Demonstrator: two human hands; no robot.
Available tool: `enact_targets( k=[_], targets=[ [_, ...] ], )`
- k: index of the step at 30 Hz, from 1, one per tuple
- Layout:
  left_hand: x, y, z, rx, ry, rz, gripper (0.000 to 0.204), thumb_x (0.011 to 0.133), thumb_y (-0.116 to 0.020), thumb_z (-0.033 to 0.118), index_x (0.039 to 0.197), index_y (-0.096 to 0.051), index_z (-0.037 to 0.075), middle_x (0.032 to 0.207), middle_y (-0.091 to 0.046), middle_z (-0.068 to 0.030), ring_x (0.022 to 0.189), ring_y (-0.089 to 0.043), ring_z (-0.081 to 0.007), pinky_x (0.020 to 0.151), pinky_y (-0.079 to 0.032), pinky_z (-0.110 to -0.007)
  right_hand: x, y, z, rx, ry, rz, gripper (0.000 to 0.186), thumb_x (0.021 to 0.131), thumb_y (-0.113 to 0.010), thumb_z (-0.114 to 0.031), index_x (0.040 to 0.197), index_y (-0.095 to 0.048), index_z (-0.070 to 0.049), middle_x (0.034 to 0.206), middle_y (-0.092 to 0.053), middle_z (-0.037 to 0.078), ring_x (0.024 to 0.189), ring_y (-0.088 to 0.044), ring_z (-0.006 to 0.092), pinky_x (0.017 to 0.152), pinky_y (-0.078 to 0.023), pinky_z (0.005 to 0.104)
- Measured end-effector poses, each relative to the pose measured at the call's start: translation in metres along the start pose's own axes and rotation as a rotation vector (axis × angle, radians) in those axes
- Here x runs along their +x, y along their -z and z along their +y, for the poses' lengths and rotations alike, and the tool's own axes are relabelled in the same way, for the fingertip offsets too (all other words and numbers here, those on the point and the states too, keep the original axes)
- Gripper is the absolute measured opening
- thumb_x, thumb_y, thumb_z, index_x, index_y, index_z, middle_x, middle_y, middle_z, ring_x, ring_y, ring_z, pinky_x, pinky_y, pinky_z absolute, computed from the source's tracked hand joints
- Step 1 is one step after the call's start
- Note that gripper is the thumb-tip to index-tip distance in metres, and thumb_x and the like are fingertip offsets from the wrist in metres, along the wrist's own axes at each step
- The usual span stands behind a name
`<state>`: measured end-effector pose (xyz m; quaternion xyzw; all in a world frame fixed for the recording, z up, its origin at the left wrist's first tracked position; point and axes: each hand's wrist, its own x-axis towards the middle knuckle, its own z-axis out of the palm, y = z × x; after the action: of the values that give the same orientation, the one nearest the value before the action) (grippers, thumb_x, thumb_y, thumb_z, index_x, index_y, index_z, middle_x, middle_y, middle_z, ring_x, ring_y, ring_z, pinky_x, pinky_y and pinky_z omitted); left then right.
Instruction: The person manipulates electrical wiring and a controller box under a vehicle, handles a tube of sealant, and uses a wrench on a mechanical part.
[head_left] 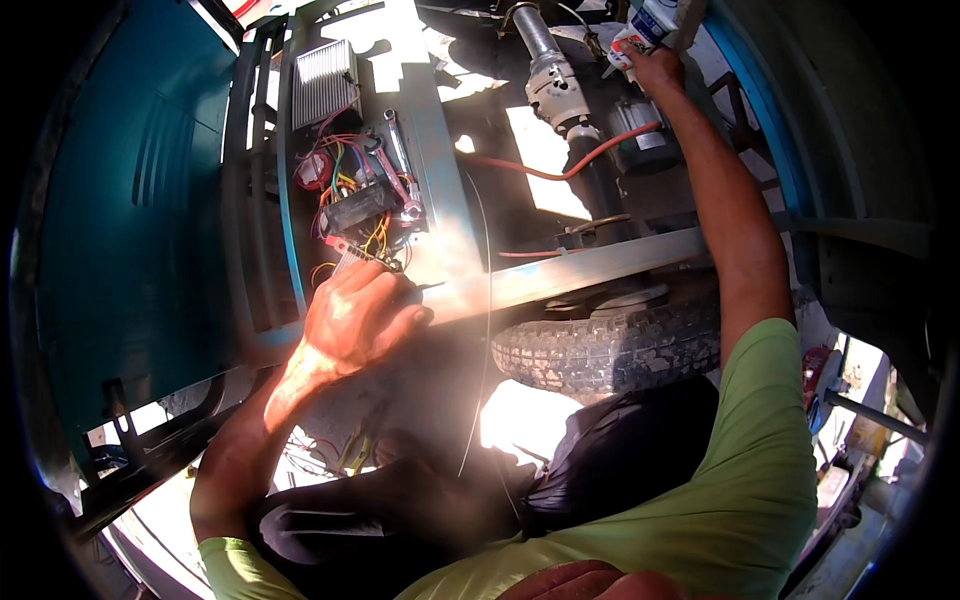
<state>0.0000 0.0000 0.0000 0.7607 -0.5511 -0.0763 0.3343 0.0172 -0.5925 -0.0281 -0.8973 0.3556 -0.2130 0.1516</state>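
My left hand (362, 315) is curled over the near left corner of a metal frame (580, 277), its fingertips partly hidden. Just beyond it lies a tangle of coloured wires (375, 235) around a black connector block (358, 208). Several wrenches (397, 150) lie beside the wires. At the far right my right arm is stretched out, and my right hand (656, 70) is closed around a white bottle (652, 22) with a blue and orange label. Near that hand are a dark cylindrical motor (642, 135) and a metal axle shaft (556, 90).
A finned metal box (324, 82) sits at the far left of the frame. An orange cable (560, 176) crosses the opening. A tyre (605, 350) lies below the near beam. A teal panel (140, 220) stands on the left. A thin wire (488, 300) hangs across the middle.
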Motion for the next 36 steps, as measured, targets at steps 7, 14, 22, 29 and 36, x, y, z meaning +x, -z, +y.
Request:
enact_targets(
  k=[7, 14, 22, 29, 36],
  targets=[
    [0.0, 0.002, 0.0, 0.005, 0.0, -0.002, 0.028, 0.081, -0.081, 0.013, 0.101, -0.07, -0.002, 0.089, -0.065, -0.0173, 0.082, -0.064, -0.0364, 0.074, -0.052, -0.044, -0.002, 0.0, -0.002, -0.001, 0.01, 0.019, 0.079, 0.08, -0.073, -0.075, 0.109, -0.077, -0.002, 0.112, -0.075, 0.024, 0.102, -0.072, 0.0417, 0.09, -0.055, 0.0496],
    [0.0, 0.003, 0.001, 0.007, 0.011, -0.011, 0.028, 0.081, -0.081, 0.012, 0.101, -0.07, -0.002, 0.089, -0.065, -0.0172, 0.083, -0.064, -0.0364, 0.074, -0.052, -0.043, 0.002, -0.006, 0.005, 0.019, -0.006, 0.032, 0.079, 0.08, -0.073, -0.075, 0.104, -0.077, 0.0, 0.107, -0.076, 0.024, 0.098, -0.073, 0.0413, 0.087, -0.055, 0.0497],
    [-0.001, 0.003, 0.002, 0.014, 0.019, -0.025, 0.029, 0.081, -0.082, 0.013, 0.101, -0.069, -0.003, 0.09, -0.065, -0.0172, 0.084, -0.064, -0.0364, 0.075, -0.052, -0.043, 0.004, -0.007, 0.005, -0.024, 0.014, 0.049, 0.076, 0.08, -0.074, -0.074, 0.103, -0.078, -0.001, 0.105, -0.076, 0.024, 0.097, -0.074, 0.0406, 0.087, -0.055, 0.0493],
    [-0.001, 0.003, 0.001, 0.02, 0.02, -0.032, 0.028, 0.081, -0.082, 0.012, 0.101, -0.069, -0.003, 0.091, -0.066, -0.0172, 0.084, -0.065, -0.0363, 0.075, -0.053, -0.043, 0.005, -0.009, 0.009, 0.027, -0.001, 0.051, 0.068, 0.08, -0.076, -0.07, 0.103, -0.08, -0.006, 0.106, -0.077, 0.021, 0.099, -0.074, 0.0396, 0.089, -0.055, 0.0477],
    [-0.002, 0.003, 0.0, 0.027, 0.022, -0.029, 0.028, 0.081, -0.082, 0.012, 0.101, -0.069, -0.002, 0.09, -0.065, -0.0165, 0.083, -0.065, -0.0359, 0.073, -0.052, -0.043, -0.001, -0.004, 0.001, 0.074, -0.012, 0.031, 0.068, 0.08, -0.077, -0.069, 0.103, -0.079, -0.005, 0.105, -0.077, 0.021, 0.1, -0.074, 0.0389, 0.088, -0.055, 0.0468]
  ],
)
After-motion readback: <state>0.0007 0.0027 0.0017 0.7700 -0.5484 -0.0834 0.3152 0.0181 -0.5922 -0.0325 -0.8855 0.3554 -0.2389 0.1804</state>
